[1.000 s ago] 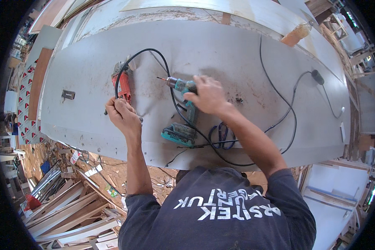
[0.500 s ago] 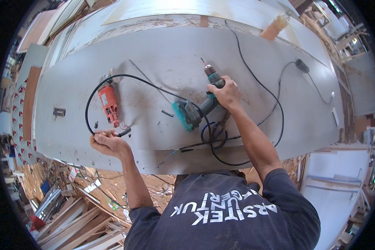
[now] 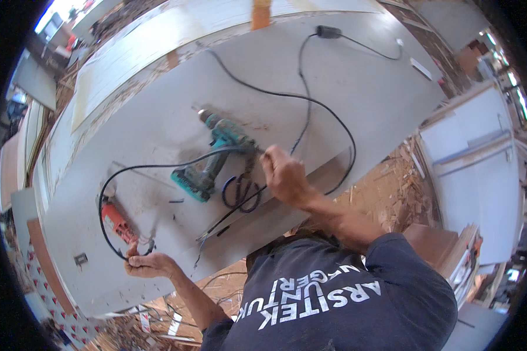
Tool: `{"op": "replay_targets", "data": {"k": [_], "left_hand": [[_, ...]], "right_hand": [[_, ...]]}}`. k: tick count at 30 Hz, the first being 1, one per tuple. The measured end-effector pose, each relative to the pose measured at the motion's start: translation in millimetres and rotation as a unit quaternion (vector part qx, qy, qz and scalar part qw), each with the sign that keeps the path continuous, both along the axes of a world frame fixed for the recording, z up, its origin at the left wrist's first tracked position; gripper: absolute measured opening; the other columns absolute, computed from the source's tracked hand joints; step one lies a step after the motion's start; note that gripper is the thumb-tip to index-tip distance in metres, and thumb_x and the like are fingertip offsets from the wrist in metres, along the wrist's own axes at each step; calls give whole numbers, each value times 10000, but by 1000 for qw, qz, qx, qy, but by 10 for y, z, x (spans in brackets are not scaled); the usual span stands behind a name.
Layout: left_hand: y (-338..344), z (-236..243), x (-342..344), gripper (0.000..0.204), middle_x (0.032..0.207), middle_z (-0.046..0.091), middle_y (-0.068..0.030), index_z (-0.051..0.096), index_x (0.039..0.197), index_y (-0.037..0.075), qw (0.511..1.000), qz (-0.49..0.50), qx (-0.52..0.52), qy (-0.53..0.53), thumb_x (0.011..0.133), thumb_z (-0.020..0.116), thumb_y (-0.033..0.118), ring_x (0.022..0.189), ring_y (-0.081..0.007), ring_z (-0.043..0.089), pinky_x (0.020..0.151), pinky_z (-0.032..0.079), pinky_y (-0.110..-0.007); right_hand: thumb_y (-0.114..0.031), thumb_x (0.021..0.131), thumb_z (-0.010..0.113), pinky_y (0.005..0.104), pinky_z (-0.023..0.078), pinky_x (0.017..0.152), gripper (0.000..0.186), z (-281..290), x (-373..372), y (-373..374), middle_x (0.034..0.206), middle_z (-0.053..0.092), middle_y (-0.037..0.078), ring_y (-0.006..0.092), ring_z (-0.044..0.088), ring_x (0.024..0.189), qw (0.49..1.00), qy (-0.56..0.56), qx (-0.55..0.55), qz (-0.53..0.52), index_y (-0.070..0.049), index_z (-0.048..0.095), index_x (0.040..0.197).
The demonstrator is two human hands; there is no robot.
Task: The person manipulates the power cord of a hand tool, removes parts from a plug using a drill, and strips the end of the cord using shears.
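My left hand is closed on the end of a black cable, beside the red body of a power tool with loose wires at its lower end. The cable arcs up and across toward my right hand, whose fingers are closed on it just behind the drill. The teal and black cordless drill lies on its side on the grey board, its chuck pointing to the far left. Near its battery a dark blue loop of cord lies in a tangle.
The large grey board forms the work surface. Further cord with a black inline box lies at its far right. A small metal piece rests at the near left. Wood scraps cover the floor, and a white panel stands to the right.
My right hand has let go of the drill, which now lies on the board, and has closed on the cable. The left hand keeps its cable end. The whole view has turned.
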State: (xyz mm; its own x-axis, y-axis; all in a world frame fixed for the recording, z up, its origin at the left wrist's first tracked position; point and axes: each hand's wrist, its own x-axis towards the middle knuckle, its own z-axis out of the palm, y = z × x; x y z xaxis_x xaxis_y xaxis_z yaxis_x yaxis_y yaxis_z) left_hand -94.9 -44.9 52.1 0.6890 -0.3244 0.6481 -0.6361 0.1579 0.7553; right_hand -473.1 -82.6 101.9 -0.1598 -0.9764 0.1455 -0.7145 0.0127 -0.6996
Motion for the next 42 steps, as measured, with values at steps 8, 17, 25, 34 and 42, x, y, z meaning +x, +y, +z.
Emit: {"op": "replay_targets", "data": {"k": [8, 17, 25, 34, 42], "left_hand": [[225, -180, 9, 184, 1024, 574, -177, 498, 1152, -51, 962, 56, 121, -239, 1050, 437, 90, 897, -315, 578, 849, 476, -418], [64, -188, -693, 200, 1083, 638, -81, 600, 1163, 74, 845, 126, 252, -454, 983, 550, 147, 1111, -279, 579, 1103, 335, -501], [346, -167, -1172, 331, 1254, 616, -127, 604, 1274, 111, 830, 170, 401, -349, 946, 558, 108, 1203, -283, 552, 1073, 357, -447], [0, 1522, -5094, 482, 1235, 624, -141, 581, 1282, -55, 886, -462, -9, -35, 1022, 517, 345, 1128, -215, 596, 990, 464, -359], [-495, 1484, -6016, 404, 672, 497, 2, 597, 875, -15, 903, -408, 38, 131, 1060, 462, 319, 537, -83, 394, 492, 298, -271]], "right_hand": [[-257, 915, 709, 339, 506, 624, 166, 1839, -3080, 24, 854, 643, 47, 203, 605, 676, 851, 322, -376, -177, -121, 666, 1001], [-509, 990, 555, 292, 528, 661, 484, 2506, -5626, 525, 984, 702, 108, 157, 681, 817, 908, 178, -218, -311, -49, 675, 1080], [-181, 997, 594, 297, 549, 813, 230, 2812, -5001, 435, 1092, 720, 97, 173, 690, 953, 854, 133, -502, -5, -54, 667, 1175], [-123, 863, 682, 348, 498, 644, 202, 1924, -4152, -71, 764, 613, 8, 196, 634, 726, 783, 343, -490, 172, -110, 705, 1063], [-152, 752, 769, 379, 514, 595, 142, 1004, -5191, -666, 732, 551, 3, 223, 645, 711, 928, 267, -262, 3, -183, 687, 864]]}}
